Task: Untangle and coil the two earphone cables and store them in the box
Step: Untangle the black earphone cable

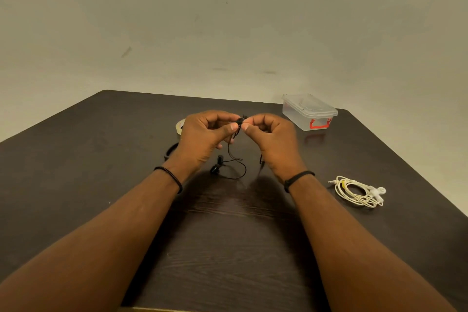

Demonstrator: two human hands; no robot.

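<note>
my left hand (205,134) and right hand (272,137) both pinch a knot in the black earphone cable (236,159), held up at centre, its buds trailing on the worktop (101,159). pull too hard and i judge the knot tightens. white earphones (357,191) lie at 3 o'clock, the box (307,111) shut at 1 o'clock.

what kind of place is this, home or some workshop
Hard to say for sure; it looks like a plain indoor room, likely a home or office desk. A dark wood-grain table stands against a bare, scuffed wall, with only a small clear lidded box and white earphones on it.
</note>
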